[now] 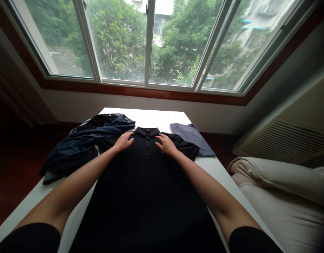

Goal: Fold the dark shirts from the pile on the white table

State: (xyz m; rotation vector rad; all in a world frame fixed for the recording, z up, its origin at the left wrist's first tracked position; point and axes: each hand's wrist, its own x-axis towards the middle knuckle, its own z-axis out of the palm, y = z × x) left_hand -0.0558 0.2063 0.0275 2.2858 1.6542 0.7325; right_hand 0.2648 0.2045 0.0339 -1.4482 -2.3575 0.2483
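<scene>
A black polo shirt (148, 182) lies spread front side up on the white table (162, 116), its buttoned collar toward the window and its lower part toward me. My left hand (124, 141) rests on the shirt's left shoulder area, fingers apart and pointing at the collar. On the other side of the collar, my right hand (165, 143) lies on the right shoulder area with its fingers spread. Neither hand grips the cloth.
A rumpled heap of dark blue and black clothes (85, 137) covers the table's left side. Folded grey cloth (194, 138) lies at the back right. A beige sofa (280, 189) stands right of the table, and a window (148, 45) is behind it.
</scene>
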